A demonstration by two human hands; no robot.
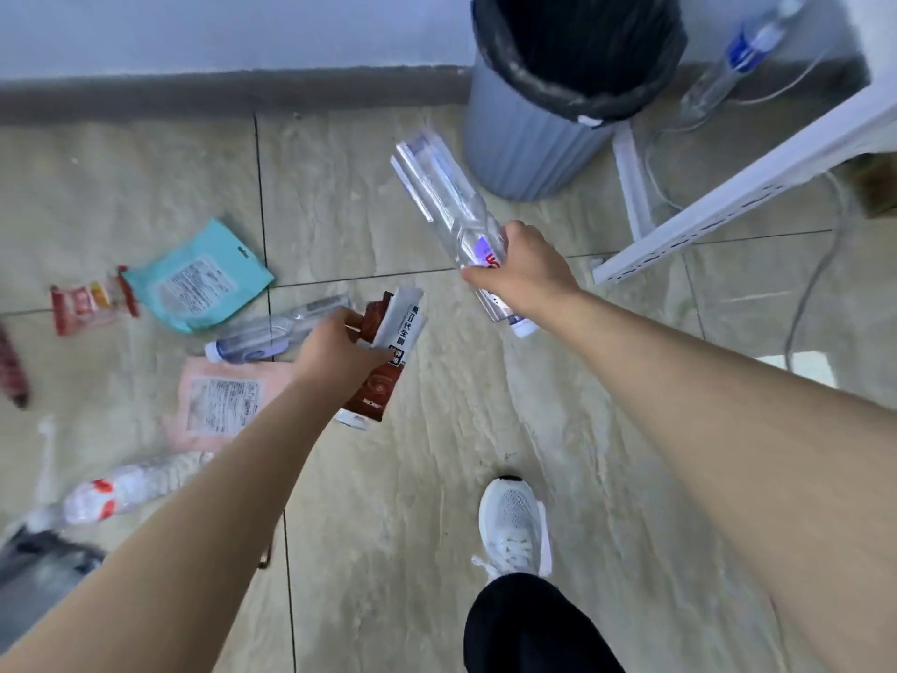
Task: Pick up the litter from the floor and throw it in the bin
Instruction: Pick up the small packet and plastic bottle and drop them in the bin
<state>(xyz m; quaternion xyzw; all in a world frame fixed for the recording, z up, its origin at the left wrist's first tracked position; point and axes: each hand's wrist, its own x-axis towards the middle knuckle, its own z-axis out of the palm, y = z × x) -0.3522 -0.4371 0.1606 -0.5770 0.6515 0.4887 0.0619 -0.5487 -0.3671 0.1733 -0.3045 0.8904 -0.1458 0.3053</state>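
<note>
My right hand (526, 272) grips a clear plastic bottle (444, 191) near its capped end, its base pointing up toward the grey bin (514, 153), which has a black liner. My left hand (337, 354) holds a brown and white wrapper (388, 361) above the floor. On the tiles to the left lie a teal packet (199, 279), a clear bottle (272, 332), a pink packet (218, 400), a red and white wrapper (90, 301) and a white crumpled bottle with red marks (121, 490).
The bin stands against the wall's dark skirting. A white metal frame (728, 191) and cables (820, 269) lie right of it, with another bottle (742, 55) behind. My white shoe (514, 527) is on the tiles below. A dark red wrapper (12, 366) lies at the far left.
</note>
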